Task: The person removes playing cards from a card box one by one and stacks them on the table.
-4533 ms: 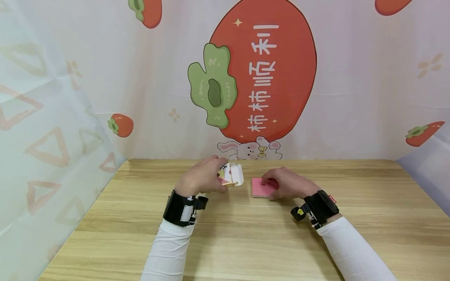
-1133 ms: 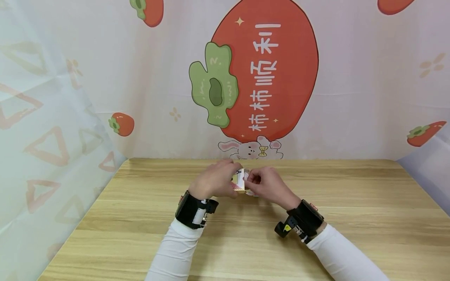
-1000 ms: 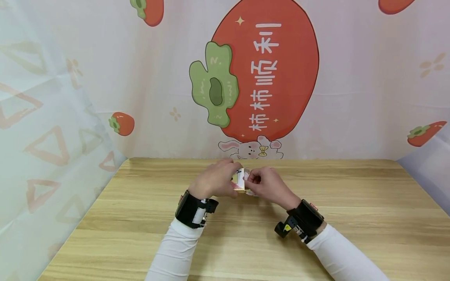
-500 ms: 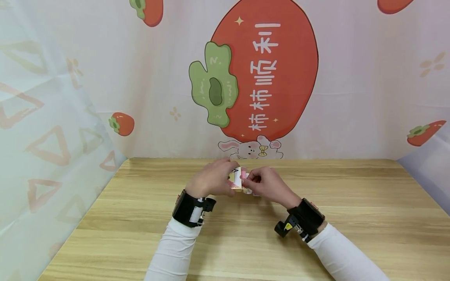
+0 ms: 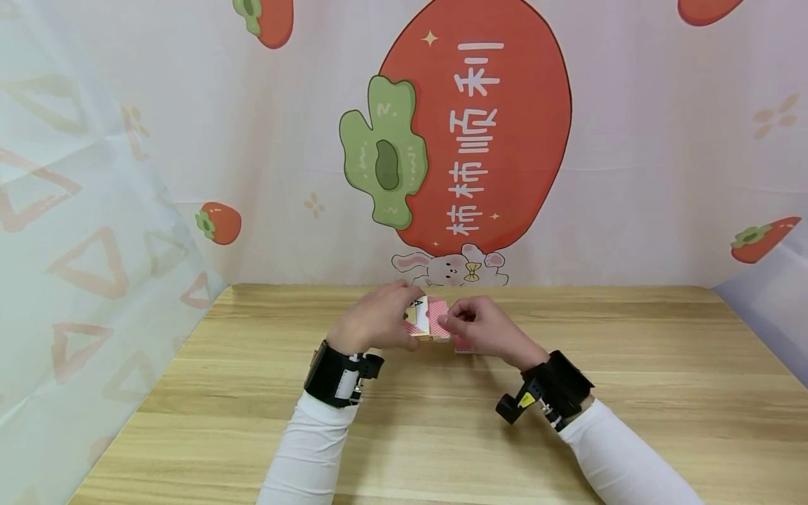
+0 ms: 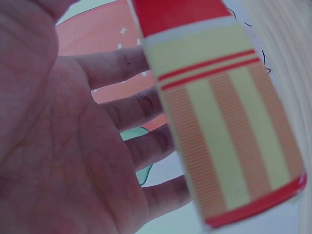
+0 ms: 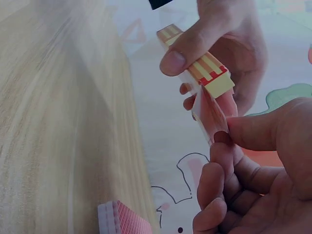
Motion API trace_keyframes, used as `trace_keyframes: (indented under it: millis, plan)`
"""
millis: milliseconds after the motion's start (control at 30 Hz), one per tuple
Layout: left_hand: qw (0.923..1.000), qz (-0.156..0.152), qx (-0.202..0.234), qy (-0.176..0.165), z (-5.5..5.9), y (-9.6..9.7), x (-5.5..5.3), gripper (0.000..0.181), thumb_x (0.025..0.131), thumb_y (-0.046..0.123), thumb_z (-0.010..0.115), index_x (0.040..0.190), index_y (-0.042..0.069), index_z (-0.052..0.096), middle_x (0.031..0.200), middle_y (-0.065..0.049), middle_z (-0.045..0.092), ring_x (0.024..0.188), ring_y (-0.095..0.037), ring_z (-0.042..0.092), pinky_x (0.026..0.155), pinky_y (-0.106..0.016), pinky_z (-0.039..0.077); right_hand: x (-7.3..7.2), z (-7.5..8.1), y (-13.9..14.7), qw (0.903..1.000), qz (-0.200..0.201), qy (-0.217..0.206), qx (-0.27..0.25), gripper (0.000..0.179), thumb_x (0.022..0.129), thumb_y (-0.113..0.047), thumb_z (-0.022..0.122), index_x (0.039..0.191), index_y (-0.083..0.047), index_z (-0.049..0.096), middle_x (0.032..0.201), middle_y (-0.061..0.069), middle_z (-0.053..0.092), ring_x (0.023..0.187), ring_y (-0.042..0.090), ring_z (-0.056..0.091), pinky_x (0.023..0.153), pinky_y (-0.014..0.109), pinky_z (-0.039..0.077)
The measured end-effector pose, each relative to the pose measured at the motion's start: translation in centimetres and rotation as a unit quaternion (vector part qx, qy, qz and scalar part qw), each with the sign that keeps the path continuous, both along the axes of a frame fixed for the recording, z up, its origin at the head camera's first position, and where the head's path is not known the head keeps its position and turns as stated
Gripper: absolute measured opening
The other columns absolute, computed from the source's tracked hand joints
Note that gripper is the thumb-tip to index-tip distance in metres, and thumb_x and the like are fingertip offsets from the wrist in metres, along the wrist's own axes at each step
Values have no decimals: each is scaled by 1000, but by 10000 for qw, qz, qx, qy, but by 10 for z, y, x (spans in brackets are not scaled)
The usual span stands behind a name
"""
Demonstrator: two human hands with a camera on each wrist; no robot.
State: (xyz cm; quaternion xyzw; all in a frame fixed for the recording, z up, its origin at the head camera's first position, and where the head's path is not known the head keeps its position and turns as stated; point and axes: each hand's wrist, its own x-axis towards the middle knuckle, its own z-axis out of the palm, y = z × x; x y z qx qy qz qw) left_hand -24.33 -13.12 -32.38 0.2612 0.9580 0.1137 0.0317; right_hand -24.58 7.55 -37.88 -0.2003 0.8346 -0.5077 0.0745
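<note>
My left hand (image 5: 374,319) grips a playing-card box (image 5: 416,319), thumb and fingers on its edges. An ace is printed on its face, and the left wrist view shows its striped side (image 6: 229,131). A thin pink-patterned playing card (image 5: 438,319) juts from the box's right end; whether it is one card or several I cannot tell. Thumb and index finger of my right hand (image 5: 489,330) pinch its free edge, seen closer in the right wrist view. A pink-backed deck of cards (image 5: 463,345) lies on the table, partly hidden under the right hand.
The wooden table (image 5: 404,435) runs back to a cloth backdrop (image 5: 284,140) printed with persimmons and a rabbit. More patterned cloth (image 5: 76,280) hangs at the left. A camera band (image 5: 555,386) sits on each wrist.
My right hand has left the deck and come to the box's end, pinching there. Over the last second the left hand and box have shifted left, and more pink pattern shows between the hands.
</note>
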Motion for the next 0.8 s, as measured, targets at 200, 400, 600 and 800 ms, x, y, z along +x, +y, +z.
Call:
trace_keyframes:
  millis: [200, 400, 600, 800]
  plan:
    - [10000, 24, 20, 69, 1, -2, 0, 64, 60, 31, 77, 118, 16, 54, 101, 4, 51, 85, -12, 48, 72, -25, 39, -2, 3, 6, 9998, 43, -175, -47, 25, 87, -33, 60, 85, -9, 62, 79, 14, 56, 70, 20, 47, 61, 31, 39]
    - [9998, 58, 172, 36, 2, -5, 0, 63, 60, 29, 78, 117, 15, 54, 98, 5, 50, 84, -12, 47, 72, -25, 40, -3, 7, 14, 9996, 121, -229, 125, 26, 87, -32, 60, 82, -7, 60, 70, 6, 49, 66, 19, 45, 62, 32, 38]
    - [9997, 117, 217, -44, 4, -6, -1, 65, 60, 29, 78, 119, 15, 54, 96, 5, 50, 84, -12, 47, 71, -25, 40, -5, 11, 19, 9990, 236, -282, 255, 23, 88, -29, 59, 80, -8, 62, 69, 6, 49, 65, 19, 44, 60, 31, 36]
    - [9996, 162, 238, -76, 4, -7, 0, 66, 60, 28, 79, 120, 15, 54, 96, 5, 50, 85, -12, 47, 71, -25, 40, -5, 13, 22, 9986, 175, -332, 375, 24, 86, -32, 61, 87, -8, 63, 81, 14, 58, 73, 22, 50, 65, 33, 42]
